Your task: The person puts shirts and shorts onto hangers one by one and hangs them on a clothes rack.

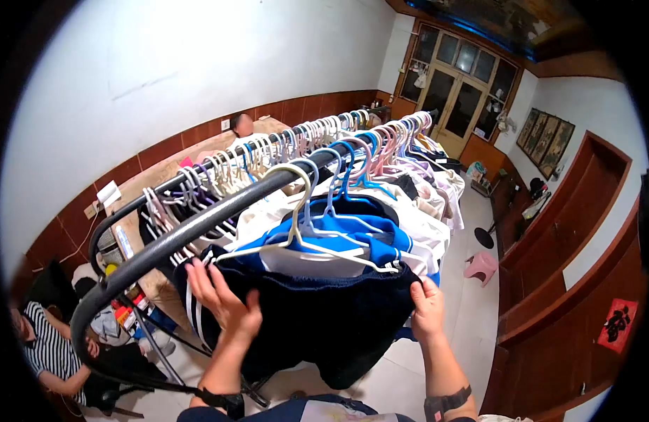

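Currently pinching the right end of one black garment's [324, 323] waistband between thumb and fingers of the right hand [426, 308], and resting the left hand [226, 302] loosely against the left end with fingers spread; hanging the cloth just below one cream hanger [295, 235], at the near end of the rack's front rail [198, 235]. Hiding much of one blue-and-white garment [374, 237] behind the black cloth, and losing most folds in its darkness. Not making out the right fingertips, tucked behind the waistband. Seeing one person in a striped top [54, 344] at lower left, partly cut off by the view's dark rim, and mostly the head of one person behind the rack [243, 125]. Counting two rails, two dark wristbands [447, 402], one pink stool [482, 267] and one red paper [618, 323]; failing to count the hangers, overlapping too closely.
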Tool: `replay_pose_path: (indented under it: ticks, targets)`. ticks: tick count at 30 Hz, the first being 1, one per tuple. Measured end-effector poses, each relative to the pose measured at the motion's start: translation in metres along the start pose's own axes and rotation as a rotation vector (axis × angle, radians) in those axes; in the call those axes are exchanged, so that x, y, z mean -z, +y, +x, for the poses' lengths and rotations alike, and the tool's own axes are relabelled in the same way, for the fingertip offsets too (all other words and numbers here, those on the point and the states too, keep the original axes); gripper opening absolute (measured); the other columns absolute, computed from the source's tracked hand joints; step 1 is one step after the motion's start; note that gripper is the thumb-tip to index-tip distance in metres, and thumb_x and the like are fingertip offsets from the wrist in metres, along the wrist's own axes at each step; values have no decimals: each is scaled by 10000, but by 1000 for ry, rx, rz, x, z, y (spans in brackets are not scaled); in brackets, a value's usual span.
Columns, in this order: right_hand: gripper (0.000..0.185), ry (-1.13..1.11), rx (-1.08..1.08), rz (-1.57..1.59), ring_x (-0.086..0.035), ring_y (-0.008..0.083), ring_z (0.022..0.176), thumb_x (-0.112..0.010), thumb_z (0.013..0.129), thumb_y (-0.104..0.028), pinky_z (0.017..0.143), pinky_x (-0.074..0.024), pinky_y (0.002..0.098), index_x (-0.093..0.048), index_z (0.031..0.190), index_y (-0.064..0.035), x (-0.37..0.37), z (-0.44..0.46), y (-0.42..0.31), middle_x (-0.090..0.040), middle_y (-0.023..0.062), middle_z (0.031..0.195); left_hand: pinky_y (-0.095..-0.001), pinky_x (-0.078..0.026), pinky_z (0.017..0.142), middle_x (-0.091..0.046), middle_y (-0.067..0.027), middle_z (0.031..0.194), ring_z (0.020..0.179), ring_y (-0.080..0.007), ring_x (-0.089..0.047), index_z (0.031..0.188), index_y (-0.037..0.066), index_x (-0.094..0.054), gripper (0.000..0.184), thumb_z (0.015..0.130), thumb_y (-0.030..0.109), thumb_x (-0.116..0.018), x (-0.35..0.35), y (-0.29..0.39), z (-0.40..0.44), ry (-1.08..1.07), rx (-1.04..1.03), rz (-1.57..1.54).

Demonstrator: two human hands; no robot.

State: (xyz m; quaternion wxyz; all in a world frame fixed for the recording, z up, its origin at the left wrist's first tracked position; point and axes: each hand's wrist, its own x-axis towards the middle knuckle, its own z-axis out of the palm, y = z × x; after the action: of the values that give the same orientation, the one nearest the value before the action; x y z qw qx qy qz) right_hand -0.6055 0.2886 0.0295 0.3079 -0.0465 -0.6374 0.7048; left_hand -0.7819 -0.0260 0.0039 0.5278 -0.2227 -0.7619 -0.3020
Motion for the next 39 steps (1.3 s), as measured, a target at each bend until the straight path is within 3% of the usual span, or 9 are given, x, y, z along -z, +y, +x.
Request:
replay_pose_path:
  ticks: [6,8,14,16,18,19,22,31,39]
  targets:
    - [229,174,-221,-228,-549,97,892,-627,927,-149,813,-454,275,-640,1118,-22,7,-40,54,-642,-1,1017,-729,-158,1039,-172,-276,1517,1362,-508,-207,1464,108,-338,833,794,483,-663,-38,45,-125,-562,-253,-83]
    - [237,168,-247,-161,-554,103,900,-638,913,-107,817,-459,282,-634,1132,-18,13,-58,66,-644,2,1024,-721,-186,1036,-233,-255,1495,1339,-481,-255,1422,97,-414,757,815,477,-661,-53,47,-158,-1018,-186,-101]
    - [180,190,-368,-189,-634,153,879,-615,926,-111,837,-498,288,-638,1044,24,48,-121,72,-683,84,939,-654,-205,1077,-271,-175,1544,1436,-400,-161,1420,107,-455,688,869,489,-606,-63,16,-265,-1277,-634,64]
    - [163,257,-424,-173,-646,154,870,-601,932,-89,831,-512,288,-635,1039,30,56,-147,63,-686,97,942,-572,-251,1101,-382,-203,1480,1409,-398,-251,1402,57,-467,701,894,532,-553,-71,14,-302,-2108,-641,0]
    - [151,277,-439,-196,-647,149,856,-596,930,-68,816,-515,278,-634,1039,30,69,-175,55,-688,97,925,-476,-339,1074,-507,-211,1375,1328,-392,-401,1356,5,-496,708,912,556,-512,-71,26,-301,-2494,-424,-289]
    - [149,295,-463,-175,-645,147,854,-599,927,-63,814,-516,278,-634,1039,29,74,-191,49,-688,99,921,-430,-410,1013,-567,-194,1314,1200,-391,-532,1340,37,-517,656,922,543,-509,-56,36,-303,-2270,-547,-339]
    - [140,355,-493,-136,-648,155,834,-616,917,-62,813,-522,292,-635,1022,29,93,-243,33,-688,108,910,-482,-462,935,-607,-170,1258,1159,-372,-570,1307,140,-548,555,910,527,-540,-11,102,-250,-2171,-692,-118]
    - [194,514,-526,-125,-632,132,851,-600,932,-84,811,-515,283,-624,1084,35,144,-428,-38,-683,94,960,-489,-488,889,-618,-164,1211,1125,-362,-584,1349,143,-502,541,920,470,-545,91,240,-315,-2051,-916,-534]
    - [175,964,-381,-69,-630,133,847,-604,928,-92,786,-511,271,-622,1063,19,167,-625,-106,-665,75,960,-484,-497,879,-604,-193,1228,1092,-400,-591,1337,114,-505,535,924,453,-539,147,340,-367,-2027,-1182,-684]
